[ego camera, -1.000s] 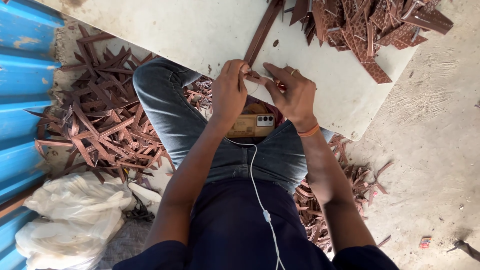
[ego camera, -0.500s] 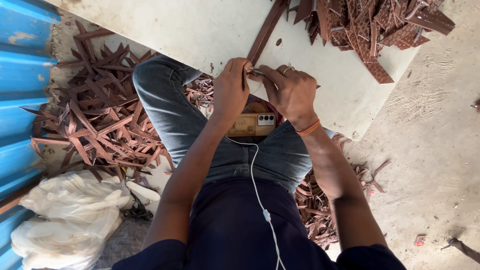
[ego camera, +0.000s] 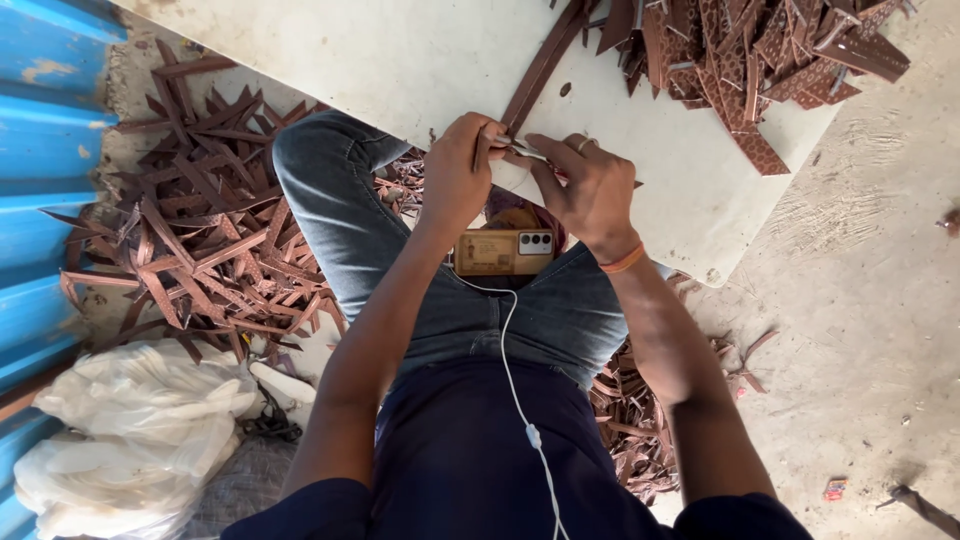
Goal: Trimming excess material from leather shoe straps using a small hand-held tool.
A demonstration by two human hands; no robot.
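Both hands have crept along the brown strip [ego camera: 540,70]: left hand [ego camera: 458,175] pinches it, right hand [ego camera: 590,190] grips a small blade [ego camera: 530,153].

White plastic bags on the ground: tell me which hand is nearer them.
Left. The left hand is above and right of the white plastic bags; the right hand lies farther right.

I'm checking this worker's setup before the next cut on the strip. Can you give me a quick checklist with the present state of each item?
1. Left hand on the strip: ok.
2. Right hand at the strip end: ok.
3. Metal tool between the hands; its kind and edge: cannot tell.
4. Strip lies flat on the board: ok.
5. Phone loose on the lap, cable running under the arms: not ok.
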